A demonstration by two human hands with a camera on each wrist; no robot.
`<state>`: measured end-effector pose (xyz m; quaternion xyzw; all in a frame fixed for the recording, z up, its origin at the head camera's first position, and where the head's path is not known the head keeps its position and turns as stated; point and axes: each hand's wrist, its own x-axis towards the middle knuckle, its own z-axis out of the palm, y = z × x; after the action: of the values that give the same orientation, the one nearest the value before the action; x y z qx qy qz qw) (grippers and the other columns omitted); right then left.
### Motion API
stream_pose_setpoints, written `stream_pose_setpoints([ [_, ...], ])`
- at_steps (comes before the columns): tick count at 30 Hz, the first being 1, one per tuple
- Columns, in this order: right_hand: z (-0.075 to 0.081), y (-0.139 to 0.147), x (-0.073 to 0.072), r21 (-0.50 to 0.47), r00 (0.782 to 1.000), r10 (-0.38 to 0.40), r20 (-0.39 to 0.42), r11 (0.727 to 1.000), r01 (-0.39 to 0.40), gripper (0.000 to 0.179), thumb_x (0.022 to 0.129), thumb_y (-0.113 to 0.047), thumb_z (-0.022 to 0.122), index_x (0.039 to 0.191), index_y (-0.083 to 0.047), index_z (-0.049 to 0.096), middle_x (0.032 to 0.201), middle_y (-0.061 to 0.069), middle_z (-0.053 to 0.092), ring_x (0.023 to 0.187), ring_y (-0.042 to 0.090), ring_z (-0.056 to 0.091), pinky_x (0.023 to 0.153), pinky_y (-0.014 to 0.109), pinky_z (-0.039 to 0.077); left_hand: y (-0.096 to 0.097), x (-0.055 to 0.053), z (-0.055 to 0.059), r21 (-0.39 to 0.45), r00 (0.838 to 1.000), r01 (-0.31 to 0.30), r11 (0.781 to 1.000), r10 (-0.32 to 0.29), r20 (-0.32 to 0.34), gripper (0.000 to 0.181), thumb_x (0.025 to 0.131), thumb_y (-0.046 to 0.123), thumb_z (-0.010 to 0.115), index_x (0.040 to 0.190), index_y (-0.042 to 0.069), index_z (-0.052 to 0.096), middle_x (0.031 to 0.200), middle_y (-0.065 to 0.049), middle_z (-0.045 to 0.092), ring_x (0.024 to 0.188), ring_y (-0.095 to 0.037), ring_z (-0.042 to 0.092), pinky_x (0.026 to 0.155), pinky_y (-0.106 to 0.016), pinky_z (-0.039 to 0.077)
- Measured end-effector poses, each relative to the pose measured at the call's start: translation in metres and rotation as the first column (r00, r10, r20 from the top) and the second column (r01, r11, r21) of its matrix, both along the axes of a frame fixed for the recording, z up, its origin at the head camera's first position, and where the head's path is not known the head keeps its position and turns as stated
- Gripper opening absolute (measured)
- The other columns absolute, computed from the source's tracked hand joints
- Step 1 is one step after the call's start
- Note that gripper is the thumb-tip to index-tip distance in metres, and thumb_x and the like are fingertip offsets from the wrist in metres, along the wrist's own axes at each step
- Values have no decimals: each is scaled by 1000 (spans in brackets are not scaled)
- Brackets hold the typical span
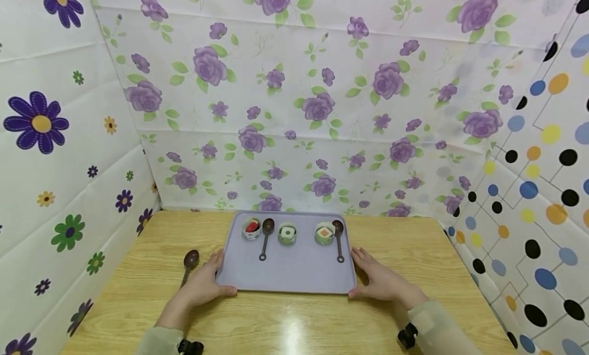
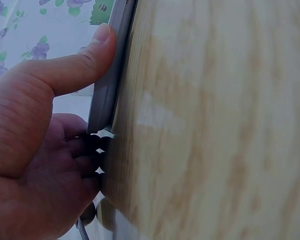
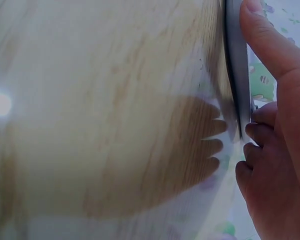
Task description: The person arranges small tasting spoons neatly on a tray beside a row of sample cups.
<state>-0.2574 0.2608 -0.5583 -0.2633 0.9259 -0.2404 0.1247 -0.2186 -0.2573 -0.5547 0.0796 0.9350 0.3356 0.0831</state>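
Note:
A lavender rectangular tray (image 1: pixel 294 278) lies on the wooden table. My left hand (image 1: pixel 202 283) holds its near left corner, thumb along the front edge and fingers by the left side. At the near right corner my right hand (image 1: pixel 382 281) does the same. On the tray's far half stand a spotted cup (image 1: pixel 251 236) with a red-topped piece, a green cup (image 1: pixel 287 239) with a white piece, and another green cup (image 1: pixel 324 238) with an orange-centred white piece. Two brown spoons lie among them, one spoon (image 1: pixel 265 241) left of the middle cup, the other spoon (image 1: pixel 339 241) at the right.
A third brown spoon (image 1: pixel 190 259) lies on the table (image 1: pixel 294 324) left of the tray, close beside my left hand. Behind the table hangs a flowered cloth wall (image 1: pixel 294 140). Patterned cloth also encloses the left and right sides.

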Motion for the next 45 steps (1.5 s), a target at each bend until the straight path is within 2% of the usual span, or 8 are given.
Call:
stream_pose_setpoints([
  [9, -7, 2, -4, -15, 1000, 5, 4, 1000, -5, 125, 86, -69, 79, 171, -3, 17, 177, 18, 13, 163, 43, 8, 125, 64, 23, 0, -1, -1, -3, 1000, 7, 1000, -7, -11, 132, 78, 48, 95, 164, -13, 16, 169, -37, 17, 157, -54, 18, 123, -66, 25],
  [22, -9, 3, -4, -15, 1000, -8, 14, 1000, 9, 123, 87, -67, 79, 172, -7, 15, 176, 20, 16, 162, 43, 12, 125, 65, 24, -1, 0, -1, 0, 1000, 6, 1000, -6, 0, 133, 78, 49, 95, 164, -13, 16, 169, -37, 16, 156, -54, 18, 123, -67, 25],
  [30, -14, 5, -4, -6, 1000, -20, 9, 1000, 20, 124, 85, -72, 78, 173, -10, 15, 176, 17, 17, 162, 41, 13, 125, 64, 24, -1, 0, 2, 24, 999, 33, 999, -33, -4, 132, 79, 45, 96, 164, -15, 15, 170, -38, 14, 156, -55, 16, 124, -67, 23],
  [37, -9, 2, -3, -27, 1000, -23, 15, 999, 23, 123, 85, -69, 80, 172, -9, 17, 175, 21, 19, 161, 45, 15, 125, 66, 24, -2, 0, 7, 28, 999, 53, 998, -53, -9, 129, 80, 42, 96, 163, -16, 16, 169, -39, 16, 156, -55, 19, 124, -66, 24],
  [40, -7, 1, -2, -34, 999, -23, 24, 999, 24, 123, 86, -67, 81, 172, -8, 17, 175, 22, 19, 161, 46, 14, 124, 67, 23, -6, 2, 13, 61, 998, 48, 997, -45, -53, 115, 85, 38, 93, 162, -14, 26, 167, -35, 27, 154, -53, 28, 123, -64, 28],
  [41, -6, 1, -1, -32, 999, -24, 26, 999, 25, 122, 86, -67, 81, 172, -9, 16, 175, 22, 18, 161, 46, 14, 124, 67, 23, -9, 3, 15, 77, 997, 36, 996, -31, -64, 109, 87, 37, 91, 162, -13, 30, 165, -34, 33, 148, -53, 41, 120, -63, 34],
  [45, -5, 0, 0, -38, 999, -34, 34, 999, 35, 122, 86, -65, 82, 172, -9, 17, 175, 22, 18, 161, 45, 14, 124, 67, 23, -25, 11, 25, 144, 993, -64, 988, 77, -84, 78, 98, 34, 81, 158, -4, 48, 151, -27, 58, 129, -48, 62, 108, -57, 52],
])
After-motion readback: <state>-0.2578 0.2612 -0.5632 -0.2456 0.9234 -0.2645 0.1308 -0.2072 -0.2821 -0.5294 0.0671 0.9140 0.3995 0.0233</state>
